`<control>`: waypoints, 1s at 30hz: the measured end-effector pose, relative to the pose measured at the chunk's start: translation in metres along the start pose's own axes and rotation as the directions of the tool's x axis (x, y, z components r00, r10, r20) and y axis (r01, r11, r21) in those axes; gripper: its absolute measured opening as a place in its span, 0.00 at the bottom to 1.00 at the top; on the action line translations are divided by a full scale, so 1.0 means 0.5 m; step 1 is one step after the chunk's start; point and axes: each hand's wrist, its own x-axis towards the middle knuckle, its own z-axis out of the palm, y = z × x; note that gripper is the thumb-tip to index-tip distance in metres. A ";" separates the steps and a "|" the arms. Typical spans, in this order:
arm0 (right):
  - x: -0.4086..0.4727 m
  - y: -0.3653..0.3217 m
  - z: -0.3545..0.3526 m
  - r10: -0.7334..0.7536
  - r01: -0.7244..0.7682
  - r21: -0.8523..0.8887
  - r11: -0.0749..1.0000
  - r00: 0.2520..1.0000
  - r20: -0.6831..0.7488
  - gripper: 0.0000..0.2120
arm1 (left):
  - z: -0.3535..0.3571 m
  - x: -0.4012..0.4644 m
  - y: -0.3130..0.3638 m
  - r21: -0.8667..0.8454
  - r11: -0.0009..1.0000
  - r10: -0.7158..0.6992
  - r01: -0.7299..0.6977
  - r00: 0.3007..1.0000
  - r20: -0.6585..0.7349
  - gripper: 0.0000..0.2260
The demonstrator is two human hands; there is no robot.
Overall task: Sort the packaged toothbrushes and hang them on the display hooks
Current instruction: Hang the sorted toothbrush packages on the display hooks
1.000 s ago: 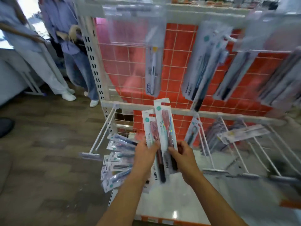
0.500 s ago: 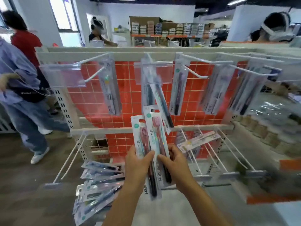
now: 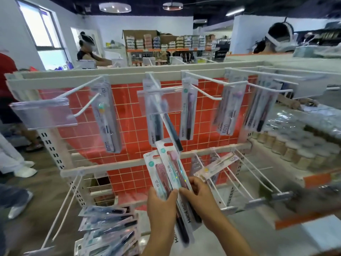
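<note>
Toothbrush packs (image 3: 167, 174) stand up in our two hands, fanned out so we can see each kind. Our left hand (image 3: 162, 206) grips the front pack and our right hand (image 3: 200, 193) pinches the back one. They sit low, just under the top hooks (image 3: 206, 89). One long hook there is bare, with room to slide a pack on.

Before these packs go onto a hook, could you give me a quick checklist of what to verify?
1. Left hand grips the front pack: ok.
2. Right hand holds the second pack: ok.
3. Hang holes at the pack tops unobstructed: ok.
4. Free space on the bare hook: ok.
5. Both packs the same kind: cannot tell.
6. Loose pile below stays out of the way: ok.
</note>
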 end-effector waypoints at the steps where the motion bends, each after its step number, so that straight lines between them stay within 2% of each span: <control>1: 0.001 0.003 0.009 0.007 -0.007 0.005 1.000 1.000 0.010 0.07 | -0.006 0.002 0.000 0.011 1.000 0.002 -0.002 1.000 -0.016 0.12; 8: 0.004 0.016 0.056 0.024 -0.019 -0.073 0.997 0.996 0.081 0.06 | -0.042 0.005 -0.008 0.011 0.999 -0.047 0.048 0.992 -0.115 0.10; 13: -0.001 0.020 0.072 -0.025 0.037 -0.142 0.989 0.996 0.089 0.03 | -0.060 0.007 -0.010 0.014 1.000 -0.017 0.020 0.984 -0.177 0.09; 21: -0.013 0.019 0.064 -0.077 0.088 -0.059 0.994 0.983 0.165 0.04 | -0.062 -0.011 -0.012 0.053 0.994 0.103 -0.093 0.960 -0.260 0.09; 30: -0.009 0.018 0.000 -0.059 0.054 0.044 0.998 0.991 0.117 0.05 | 0.003 -0.021 -0.011 0.105 0.973 0.222 -0.205 0.955 -0.195 0.11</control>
